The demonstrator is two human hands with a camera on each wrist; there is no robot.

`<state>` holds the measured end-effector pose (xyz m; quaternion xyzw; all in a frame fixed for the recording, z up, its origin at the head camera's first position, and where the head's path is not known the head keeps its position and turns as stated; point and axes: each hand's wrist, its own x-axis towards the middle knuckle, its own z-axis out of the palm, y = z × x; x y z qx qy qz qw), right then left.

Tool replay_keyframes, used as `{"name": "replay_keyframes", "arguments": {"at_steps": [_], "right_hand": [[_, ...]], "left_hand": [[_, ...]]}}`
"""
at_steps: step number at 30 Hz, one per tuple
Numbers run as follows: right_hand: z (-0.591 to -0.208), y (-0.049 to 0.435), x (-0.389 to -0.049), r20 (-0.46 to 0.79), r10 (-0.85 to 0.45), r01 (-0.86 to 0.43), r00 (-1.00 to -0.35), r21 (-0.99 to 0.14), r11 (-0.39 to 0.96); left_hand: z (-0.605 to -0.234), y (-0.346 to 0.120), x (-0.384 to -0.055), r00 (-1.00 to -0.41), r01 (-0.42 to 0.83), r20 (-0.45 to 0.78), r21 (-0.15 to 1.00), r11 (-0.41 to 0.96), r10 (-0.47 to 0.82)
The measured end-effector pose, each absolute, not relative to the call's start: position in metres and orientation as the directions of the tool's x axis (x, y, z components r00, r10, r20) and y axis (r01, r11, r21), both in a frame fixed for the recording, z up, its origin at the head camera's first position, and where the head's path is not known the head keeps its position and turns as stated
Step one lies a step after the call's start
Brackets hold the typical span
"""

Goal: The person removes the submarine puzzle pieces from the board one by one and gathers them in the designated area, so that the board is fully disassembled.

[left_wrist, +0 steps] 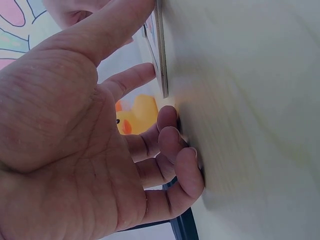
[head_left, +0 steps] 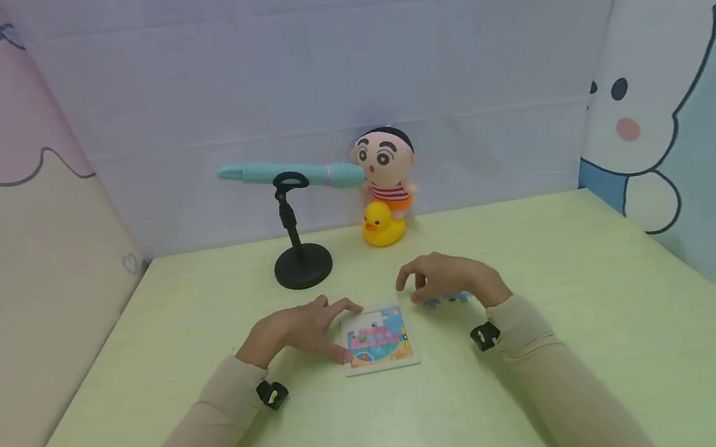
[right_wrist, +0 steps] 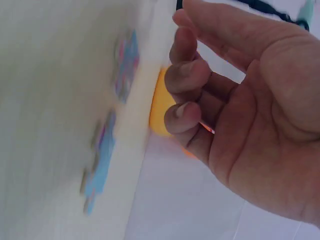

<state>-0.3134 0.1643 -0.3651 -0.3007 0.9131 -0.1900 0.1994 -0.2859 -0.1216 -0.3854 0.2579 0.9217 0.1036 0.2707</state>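
A jigsaw board point(head_left: 377, 337) with a pale frame and a pink-and-blue sea picture lies on the table; a bare patch shows in its upper left part. My left hand point(head_left: 304, 328) spans its left side, the thumb and index finger touching the frame. In the left wrist view, this hand's other fingers point(left_wrist: 187, 172) bend down against the tabletop. My right hand point(head_left: 448, 276) hovers right of the board with loosely curled fingers and nothing visible in them. Close by lie loose jigsaw pieces point(head_left: 457, 298); the right wrist view shows two blue ones point(right_wrist: 102, 162), blurred.
Behind the board stands a black stand point(head_left: 303, 264) carrying a turquoise pen-shaped object point(head_left: 298, 173). A yellow rubber duck point(head_left: 383, 224) and a cartoon doll point(head_left: 386, 164) stand against the back wall. Printed cartoon panels point(head_left: 682, 79) border the table at the sides.
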Motion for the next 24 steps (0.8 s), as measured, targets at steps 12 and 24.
{"name": "replay_keyframes", "arguments": {"at_steps": [12, 24], "right_hand": [[-0.376, 0.123, -0.299, -0.300, -0.622, -0.453, -0.723, -0.474, 0.755], [-0.373, 0.125, -0.302, -0.231, -0.680, -0.529, -0.696, -0.476, 0.703]], "left_hand": [[-0.385, -0.124, -0.289, -0.714, 0.424, -0.447, 0.338, 0.840, 0.539], [-0.390, -0.123, -0.290, -0.711, 0.440, -0.437, 0.334, 0.833, 0.551]]}}
